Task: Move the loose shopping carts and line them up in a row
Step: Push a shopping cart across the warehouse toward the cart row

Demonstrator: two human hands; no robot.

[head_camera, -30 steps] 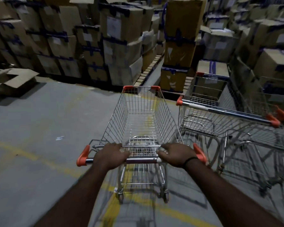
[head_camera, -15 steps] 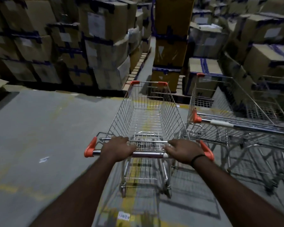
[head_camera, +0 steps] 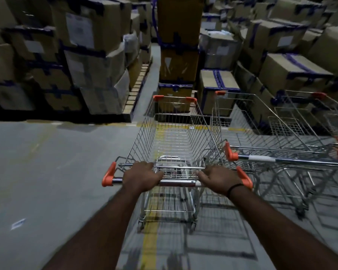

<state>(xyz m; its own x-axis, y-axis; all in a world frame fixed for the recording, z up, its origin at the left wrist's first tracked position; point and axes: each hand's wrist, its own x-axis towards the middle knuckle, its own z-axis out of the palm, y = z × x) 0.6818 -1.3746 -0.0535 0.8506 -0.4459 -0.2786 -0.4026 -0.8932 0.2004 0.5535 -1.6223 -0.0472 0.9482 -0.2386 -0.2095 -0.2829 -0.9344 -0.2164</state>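
Our left hand (head_camera: 142, 177) and right hand (head_camera: 219, 179) both curl around the handle bar (head_camera: 177, 183) of an empty wire shopping cart (head_camera: 174, 133). It stands on the warehouse floor (head_camera: 47, 172), just left of a parked cart (head_camera: 261, 131), with further carts (head_camera: 324, 114) beyond. We judge it nearly in line, needing a short push forward.

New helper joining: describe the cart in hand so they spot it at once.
Facing the tall box stack, parked carts stand on the right. The cart just left of them straddles the yellow line. Only it has a left hand and right hand on its handle.
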